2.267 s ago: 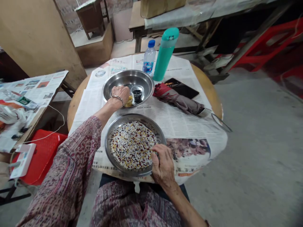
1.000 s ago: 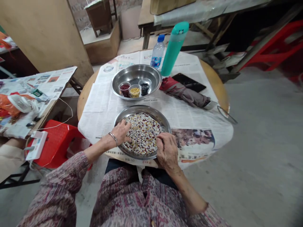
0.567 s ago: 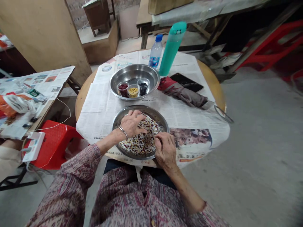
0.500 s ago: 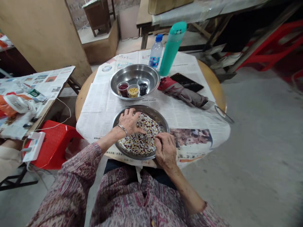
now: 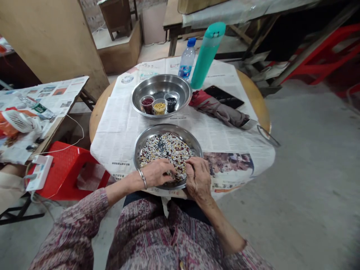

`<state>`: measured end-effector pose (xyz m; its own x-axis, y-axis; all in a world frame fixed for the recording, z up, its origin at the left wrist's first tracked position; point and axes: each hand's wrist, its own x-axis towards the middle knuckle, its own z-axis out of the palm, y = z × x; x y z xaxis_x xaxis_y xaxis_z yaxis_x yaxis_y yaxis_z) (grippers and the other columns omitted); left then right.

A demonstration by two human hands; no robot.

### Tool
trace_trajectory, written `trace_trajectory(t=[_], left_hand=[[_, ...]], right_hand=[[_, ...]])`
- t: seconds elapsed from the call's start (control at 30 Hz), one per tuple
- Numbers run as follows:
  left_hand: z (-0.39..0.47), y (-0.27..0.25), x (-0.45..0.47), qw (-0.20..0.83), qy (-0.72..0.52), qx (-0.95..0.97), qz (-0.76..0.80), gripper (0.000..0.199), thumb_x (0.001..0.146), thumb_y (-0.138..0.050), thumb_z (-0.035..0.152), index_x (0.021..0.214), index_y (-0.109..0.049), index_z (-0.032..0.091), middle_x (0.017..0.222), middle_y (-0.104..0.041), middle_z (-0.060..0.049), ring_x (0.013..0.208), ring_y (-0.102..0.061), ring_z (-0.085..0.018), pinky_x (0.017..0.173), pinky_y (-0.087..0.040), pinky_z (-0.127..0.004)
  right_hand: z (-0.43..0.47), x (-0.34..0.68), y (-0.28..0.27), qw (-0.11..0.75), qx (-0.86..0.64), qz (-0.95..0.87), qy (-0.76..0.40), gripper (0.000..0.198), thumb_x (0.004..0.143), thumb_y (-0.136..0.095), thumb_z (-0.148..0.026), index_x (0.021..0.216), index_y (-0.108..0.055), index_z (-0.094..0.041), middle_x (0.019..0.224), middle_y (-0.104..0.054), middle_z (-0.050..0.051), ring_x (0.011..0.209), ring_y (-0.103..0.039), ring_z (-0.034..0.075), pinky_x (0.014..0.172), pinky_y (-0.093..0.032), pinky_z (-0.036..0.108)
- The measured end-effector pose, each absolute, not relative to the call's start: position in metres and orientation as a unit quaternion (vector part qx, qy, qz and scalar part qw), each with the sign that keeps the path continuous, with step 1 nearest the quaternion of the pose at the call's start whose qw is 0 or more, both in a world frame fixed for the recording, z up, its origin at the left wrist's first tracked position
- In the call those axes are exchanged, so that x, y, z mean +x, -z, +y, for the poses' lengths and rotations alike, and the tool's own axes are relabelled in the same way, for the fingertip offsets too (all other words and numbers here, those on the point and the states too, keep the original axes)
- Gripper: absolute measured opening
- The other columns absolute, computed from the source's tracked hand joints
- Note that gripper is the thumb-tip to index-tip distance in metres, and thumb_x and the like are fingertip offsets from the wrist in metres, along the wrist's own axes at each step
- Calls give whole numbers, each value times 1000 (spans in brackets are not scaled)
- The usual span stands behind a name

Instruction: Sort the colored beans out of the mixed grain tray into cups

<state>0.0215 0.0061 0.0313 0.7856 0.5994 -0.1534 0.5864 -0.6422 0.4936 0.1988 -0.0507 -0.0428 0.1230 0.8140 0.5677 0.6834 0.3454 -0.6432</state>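
Note:
Before me a shallow steel basin (image 5: pixel 143 140) holds a spread mix of white grains and dark red, yellow and black beans (image 5: pixel 168 148). My left hand (image 5: pixel 157 172), with a silver bracelet at the wrist, reaches over the near rim. Its fingers curl down into the mix, and their tips are partly hidden. At the right rim my right hand (image 5: pixel 198 176) is closed, thumb against the bent fingers; whatever they hold cannot be made out. Farther back, a second steel basin (image 5: pixel 143 84) contains three clear cups: red beans (image 5: pixel 147 105), yellow beans (image 5: pixel 159 108) and black beans (image 5: pixel 171 104).
Newspaper (image 5: pixel 112 127) covers the round table (image 5: pixel 99 116). Behind the basins stand a water bottle (image 5: pixel 186 62) and a tall green bottle (image 5: pixel 207 56). A folded umbrella (image 5: pixel 219 109) and a dark phone-like slab (image 5: pixel 222 95) lie right. A red stool (image 5: pixel 67 168) stands left.
My left hand has drawn back from the middle of the mix to its near edge, and its spread fingers have curled. A dark bare patch now shows among the grains. My right hand stays nearly still.

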Motion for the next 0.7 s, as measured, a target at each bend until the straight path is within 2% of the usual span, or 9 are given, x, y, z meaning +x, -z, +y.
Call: trace_trajectory(t=[0.13,0.23,0.33,0.43,0.5,0.6,0.7], left_hand=[[-5,-33,22,235,30,941,242,27,88,-55,6,108,-67,19,112,-66,-5,104,-61,-17,93,-50,-27],[1,-38,28,145,73,949,271,28,88,-51,6,108,-66,19,117,-63,-7,106,-58,-22,82,-54,-30],[12,-42,28,55,69,928,362,23,92,-47,9,103,-65,18,116,-60,-9,106,-56,-23,74,-55,-31],[19,-40,16,28,10,899,436,19,92,-48,10,98,-64,18,115,-59,-8,103,-56,-20,75,-54,-29],[20,-36,2,35,-45,890,452,16,94,-48,12,93,-63,18,105,-60,-7,96,-56,-18,77,-53,-28],[14,-28,-22,45,-135,892,430,18,97,-46,15,90,-63,18,89,-61,-4,86,-56,-17,80,-51,-30],[5,-18,-39,61,-216,887,404,18,96,-46,16,97,-64,20,91,-65,-4,90,-56,-18,87,-49,-34]], right_hand=[[-51,199,43,490,-566,-659,-65,14,95,-43,-20,100,-56,-23,97,-61,7,99,-52,23,89,-44,42],[-51,198,42,491,-569,-657,-64,14,95,-43,-22,98,-57,-23,96,-61,7,98,-53,23,89,-44,42],[-50,198,43,486,-573,-657,-63,15,95,-43,-22,98,-57,-22,95,-62,6,98,-53,23,89,-44,41],[-51,199,45,479,-574,-663,-50,14,95,-44,-22,98,-57,-22,95,-63,7,98,-54,22,90,-44,40],[-53,199,41,465,-578,-670,-20,12,95,-46,-22,98,-57,-21,95,-64,7,98,-55,22,94,-42,42],[-53,200,25,395,-594,-699,51,9,93,-51,-25,99,-58,-21,97,-67,6,99,-57,23,105,-33,48],[-43,198,0,311,-585,-745,72,13,92,-53,-26,102,-60,-20,100,-68,7,100,-57,23,99,-37,42]])
